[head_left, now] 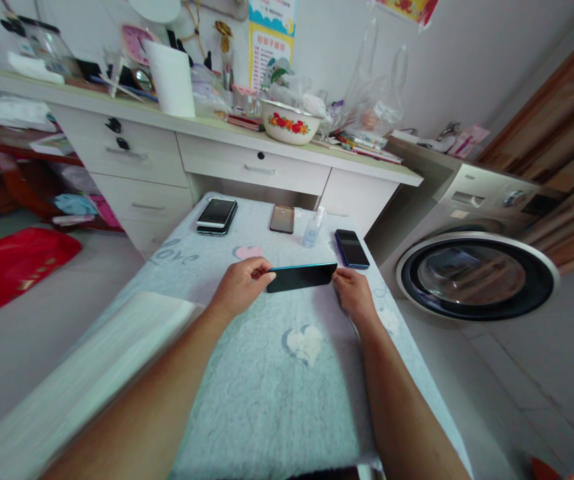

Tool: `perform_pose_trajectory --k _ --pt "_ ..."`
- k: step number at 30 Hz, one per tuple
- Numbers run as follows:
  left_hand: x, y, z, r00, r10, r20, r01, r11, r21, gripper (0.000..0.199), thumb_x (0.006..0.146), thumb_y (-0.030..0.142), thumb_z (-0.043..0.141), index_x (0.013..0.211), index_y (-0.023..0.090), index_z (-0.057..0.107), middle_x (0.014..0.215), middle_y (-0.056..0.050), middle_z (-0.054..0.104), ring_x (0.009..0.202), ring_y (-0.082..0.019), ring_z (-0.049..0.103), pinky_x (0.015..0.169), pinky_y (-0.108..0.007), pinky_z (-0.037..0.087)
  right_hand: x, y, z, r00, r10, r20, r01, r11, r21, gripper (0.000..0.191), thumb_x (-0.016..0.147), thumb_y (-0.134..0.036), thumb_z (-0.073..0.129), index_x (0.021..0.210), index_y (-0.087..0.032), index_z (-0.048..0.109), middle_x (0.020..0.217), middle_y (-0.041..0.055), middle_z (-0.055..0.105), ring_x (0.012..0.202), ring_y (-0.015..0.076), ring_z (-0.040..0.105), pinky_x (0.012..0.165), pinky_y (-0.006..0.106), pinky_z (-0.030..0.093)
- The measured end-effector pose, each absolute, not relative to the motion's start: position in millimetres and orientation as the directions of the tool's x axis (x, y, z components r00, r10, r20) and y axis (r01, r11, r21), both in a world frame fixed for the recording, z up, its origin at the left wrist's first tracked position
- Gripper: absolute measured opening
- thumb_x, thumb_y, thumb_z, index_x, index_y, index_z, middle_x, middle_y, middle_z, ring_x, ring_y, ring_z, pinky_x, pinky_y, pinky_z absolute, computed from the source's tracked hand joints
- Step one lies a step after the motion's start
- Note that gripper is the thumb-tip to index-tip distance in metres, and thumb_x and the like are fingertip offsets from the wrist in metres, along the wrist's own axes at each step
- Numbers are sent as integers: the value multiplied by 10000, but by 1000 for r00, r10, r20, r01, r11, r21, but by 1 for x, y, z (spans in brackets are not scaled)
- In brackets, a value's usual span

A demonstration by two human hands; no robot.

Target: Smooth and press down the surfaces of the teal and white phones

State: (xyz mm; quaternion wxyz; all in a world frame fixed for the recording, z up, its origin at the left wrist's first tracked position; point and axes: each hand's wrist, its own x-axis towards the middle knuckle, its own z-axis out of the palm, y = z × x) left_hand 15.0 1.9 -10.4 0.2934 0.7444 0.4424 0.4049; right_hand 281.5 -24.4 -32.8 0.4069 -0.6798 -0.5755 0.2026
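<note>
A dark smartphone (301, 277) with a bluish edge is held sideways above the cloth-covered table (267, 387), its black face turned toward me. My left hand (241, 283) pinches its left end between thumb and fingers. At the opposite end, my right hand (354, 292) grips the phone's right edge. Just beyond it stand a clear spray bottle (313, 230) and a brownish phone case (282, 219). Another phone (351, 249), dark with a blue-purple edge, lies near my right hand. Farther left, stacked phones (217, 215) rest on the cloth.
A white desk with drawers (251, 167) borders the table's far end, carrying a floral enamel bowl (291, 123) and a paper roll (171, 80). To the right is a washing machine (477, 233), its round door protruding. A pale folded sheet (91, 373) lies along the left edge.
</note>
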Motion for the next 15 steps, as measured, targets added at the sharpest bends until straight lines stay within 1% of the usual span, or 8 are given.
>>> perform_pose_trajectory --k 3,7,12,15 --pt "15 2 -11 284 897 339 416 -434 799 155 780 320 572 748 179 626 678 19 649 623 -123 586 618 -225 444 280 -27 -29 237 956 173 654 -26 -756 286 781 -348 476 711 -166 685 508 5 546 512 146 498 486 236 302" --pt "15 2 -10 286 895 343 423 -440 792 148 781 317 578 752 180 626 674 22 646 626 -123 588 618 -225 442 276 -30 -21 209 963 171 733 -38 -679 271 769 -300 455 566 -178 585 474 -7 482 504 128 456 493 241 257" --pt "15 1 -10 285 895 344 420 -439 794 148 784 313 572 750 177 621 667 25 636 622 -120 584 618 -224 440 272 -31 -15 192 966 174 831 -66 -552 261 749 -236 447 520 -175 557 520 19 525 554 129 464 528 254 251" --pt "15 1 -10 287 896 339 421 -436 795 149 782 313 573 761 176 626 677 22 642 634 -122 590 628 -225 444 271 -31 -14 200 966 163 849 -87 -522 247 740 -210 448 536 -168 581 564 35 569 584 129 474 543 254 254"
